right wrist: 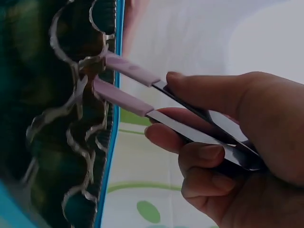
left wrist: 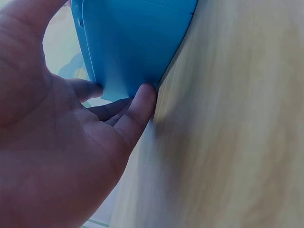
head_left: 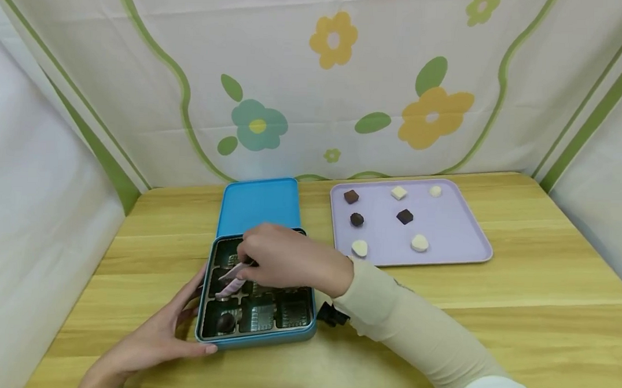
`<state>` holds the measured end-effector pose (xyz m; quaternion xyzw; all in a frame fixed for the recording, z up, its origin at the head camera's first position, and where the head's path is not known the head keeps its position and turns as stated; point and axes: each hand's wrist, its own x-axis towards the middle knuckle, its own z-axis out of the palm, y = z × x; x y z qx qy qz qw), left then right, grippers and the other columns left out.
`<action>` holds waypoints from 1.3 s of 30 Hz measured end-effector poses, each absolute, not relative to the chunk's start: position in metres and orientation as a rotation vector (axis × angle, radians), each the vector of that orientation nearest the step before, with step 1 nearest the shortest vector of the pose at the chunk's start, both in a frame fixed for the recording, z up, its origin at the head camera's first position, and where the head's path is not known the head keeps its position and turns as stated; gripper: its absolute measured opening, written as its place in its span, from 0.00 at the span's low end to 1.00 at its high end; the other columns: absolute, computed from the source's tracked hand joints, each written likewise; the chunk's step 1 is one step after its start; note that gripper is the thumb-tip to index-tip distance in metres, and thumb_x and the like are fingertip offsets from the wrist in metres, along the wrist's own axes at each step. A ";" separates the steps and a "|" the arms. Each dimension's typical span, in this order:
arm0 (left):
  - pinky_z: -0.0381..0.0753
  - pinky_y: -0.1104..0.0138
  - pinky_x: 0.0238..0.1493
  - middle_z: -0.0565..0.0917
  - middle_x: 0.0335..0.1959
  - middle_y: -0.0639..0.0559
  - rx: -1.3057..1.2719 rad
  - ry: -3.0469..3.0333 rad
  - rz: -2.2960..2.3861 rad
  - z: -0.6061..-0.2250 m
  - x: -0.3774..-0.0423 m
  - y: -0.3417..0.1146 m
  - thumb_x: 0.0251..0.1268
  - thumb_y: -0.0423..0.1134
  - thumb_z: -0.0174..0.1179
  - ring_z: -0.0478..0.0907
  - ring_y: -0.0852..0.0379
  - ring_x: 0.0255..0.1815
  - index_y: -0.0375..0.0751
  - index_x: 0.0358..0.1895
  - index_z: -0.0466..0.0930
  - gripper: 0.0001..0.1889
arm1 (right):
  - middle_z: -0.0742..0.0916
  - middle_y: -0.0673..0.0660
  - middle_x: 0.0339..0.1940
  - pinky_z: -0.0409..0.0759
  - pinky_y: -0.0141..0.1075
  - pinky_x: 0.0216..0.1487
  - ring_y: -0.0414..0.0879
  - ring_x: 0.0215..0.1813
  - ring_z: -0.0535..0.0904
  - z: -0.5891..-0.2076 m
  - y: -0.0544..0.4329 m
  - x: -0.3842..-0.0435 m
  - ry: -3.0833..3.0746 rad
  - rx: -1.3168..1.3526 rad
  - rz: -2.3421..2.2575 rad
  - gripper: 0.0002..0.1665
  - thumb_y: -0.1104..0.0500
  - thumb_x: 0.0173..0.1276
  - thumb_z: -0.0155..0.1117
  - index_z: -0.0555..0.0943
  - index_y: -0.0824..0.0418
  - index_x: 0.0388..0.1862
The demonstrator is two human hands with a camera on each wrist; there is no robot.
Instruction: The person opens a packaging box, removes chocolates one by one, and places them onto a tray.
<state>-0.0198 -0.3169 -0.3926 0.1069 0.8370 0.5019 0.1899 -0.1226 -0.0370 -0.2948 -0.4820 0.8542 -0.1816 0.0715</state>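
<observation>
On the table sits a blue tin box [head_left: 263, 338] with a dark divided insert. My left hand [head_left: 148, 331] holds its left side, the thumb at the front corner; in the left wrist view the fingertips press its blue wall [left wrist: 128, 52]. My right hand [head_left: 284, 256] grips small tongs [right wrist: 126, 102] with pink tips and metal arms. Their tips stand apart, inside the left middle compartment. Something dark lies by the tips, partly hidden. A round dark chocolate [head_left: 225, 322] rests in the front left compartment. My right hand covers much of the back compartments.
Behind the box lies a blue lid [head_left: 258, 206]. A lilac tray [head_left: 455, 235] at the right carries several white, brown and dark chocolates, among them a white one [head_left: 420, 243]. A flowered cloth [head_left: 304, 101] hangs along the table's back edge.
</observation>
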 end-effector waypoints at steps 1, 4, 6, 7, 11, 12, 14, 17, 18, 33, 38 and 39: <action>0.69 0.80 0.65 0.42 0.91 0.41 0.298 2.352 1.409 -0.392 -0.020 -0.316 0.61 0.40 0.80 0.56 0.22 0.83 0.74 0.89 0.35 0.67 | 0.90 0.49 0.41 0.80 0.29 0.44 0.39 0.41 0.82 -0.295 -0.038 -0.123 2.564 -1.468 -0.544 0.10 0.52 0.80 0.69 0.93 0.56 0.46; 0.69 0.79 0.65 0.41 0.91 0.40 0.292 2.346 1.406 -0.392 -0.021 -0.314 0.60 0.41 0.81 0.57 0.22 0.82 0.75 0.89 0.35 0.67 | 0.90 0.50 0.42 0.81 0.29 0.46 0.40 0.43 0.84 -0.299 -0.035 -0.124 2.548 -1.469 -0.597 0.10 0.55 0.80 0.68 0.93 0.56 0.45; 0.69 0.79 0.65 0.40 0.91 0.40 0.285 2.346 1.401 -0.392 -0.021 -0.314 0.60 0.41 0.81 0.57 0.21 0.82 0.75 0.88 0.35 0.67 | 0.91 0.51 0.43 0.82 0.30 0.48 0.41 0.45 0.84 -0.302 -0.031 -0.125 2.546 -1.434 -0.654 0.10 0.55 0.80 0.69 0.93 0.57 0.47; 0.69 0.79 0.65 0.40 0.91 0.40 0.282 2.348 1.399 -0.391 -0.021 -0.314 0.60 0.41 0.81 0.57 0.21 0.82 0.76 0.88 0.35 0.67 | 0.91 0.51 0.44 0.81 0.30 0.48 0.42 0.46 0.84 -0.303 -0.028 -0.125 2.547 -1.417 -0.690 0.10 0.55 0.80 0.69 0.93 0.57 0.48; 0.70 0.79 0.65 0.40 0.91 0.39 0.282 2.357 1.387 -0.391 -0.021 -0.316 0.60 0.41 0.81 0.56 0.20 0.82 0.76 0.88 0.34 0.68 | 0.92 0.52 0.43 0.78 0.31 0.44 0.42 0.41 0.82 -0.310 -0.015 -0.125 2.543 -1.390 -0.860 0.10 0.56 0.78 0.71 0.93 0.58 0.49; 0.70 0.78 0.65 0.40 0.91 0.38 0.285 2.362 1.382 -0.391 -0.021 -0.317 0.60 0.41 0.81 0.57 0.19 0.82 0.76 0.88 0.34 0.68 | 0.92 0.52 0.43 0.77 0.31 0.43 0.41 0.40 0.82 -0.312 -0.012 -0.124 2.542 -1.381 -0.899 0.10 0.55 0.78 0.71 0.93 0.58 0.49; 0.72 0.77 0.63 0.41 0.91 0.38 0.285 2.374 1.370 -0.391 -0.019 -0.319 0.60 0.41 0.81 0.58 0.19 0.82 0.76 0.88 0.34 0.68 | 0.92 0.51 0.43 0.76 0.30 0.42 0.39 0.38 0.80 -0.317 -0.006 -0.123 2.537 -1.359 -0.979 0.10 0.55 0.77 0.71 0.94 0.58 0.49; 0.73 0.76 0.62 0.42 0.91 0.38 0.281 2.394 1.358 -0.390 -0.017 -0.322 0.59 0.40 0.81 0.60 0.20 0.81 0.75 0.88 0.34 0.68 | 0.92 0.50 0.42 0.77 0.29 0.40 0.36 0.37 0.79 -0.327 0.001 -0.120 2.511 -1.317 -1.108 0.10 0.56 0.77 0.71 0.94 0.57 0.50; 0.74 0.76 0.62 0.43 0.91 0.38 0.281 2.400 1.357 -0.390 -0.017 -0.322 0.59 0.40 0.81 0.60 0.20 0.81 0.75 0.88 0.34 0.68 | 0.92 0.50 0.42 0.78 0.29 0.40 0.35 0.37 0.78 -0.329 0.003 -0.119 2.505 -1.304 -1.146 0.10 0.56 0.77 0.72 0.94 0.57 0.50; 0.75 0.74 0.62 0.42 0.91 0.36 0.267 2.392 1.344 -0.394 -0.022 -0.322 0.59 0.40 0.81 0.59 0.21 0.81 0.74 0.88 0.31 0.70 | 0.90 0.47 0.39 0.76 0.30 0.35 0.34 0.35 0.76 -0.350 0.022 -0.115 2.424 -1.146 -1.456 0.09 0.56 0.76 0.73 0.93 0.55 0.50; 0.75 0.73 0.62 0.42 0.90 0.35 0.263 2.385 1.344 -0.396 -0.023 -0.321 0.59 0.39 0.81 0.59 0.21 0.81 0.75 0.88 0.31 0.70 | 0.92 0.46 0.42 0.75 0.31 0.35 0.37 0.35 0.76 -0.351 0.034 -0.118 2.423 -1.093 -1.494 0.09 0.56 0.77 0.72 0.93 0.54 0.51; 0.75 0.74 0.62 0.42 0.90 0.34 0.267 2.384 1.343 -0.396 -0.023 -0.321 0.60 0.39 0.81 0.59 0.21 0.81 0.75 0.88 0.31 0.70 | 0.93 0.47 0.43 0.77 0.31 0.37 0.37 0.36 0.78 -0.351 0.037 -0.119 2.422 -1.074 -1.506 0.09 0.56 0.77 0.72 0.93 0.54 0.51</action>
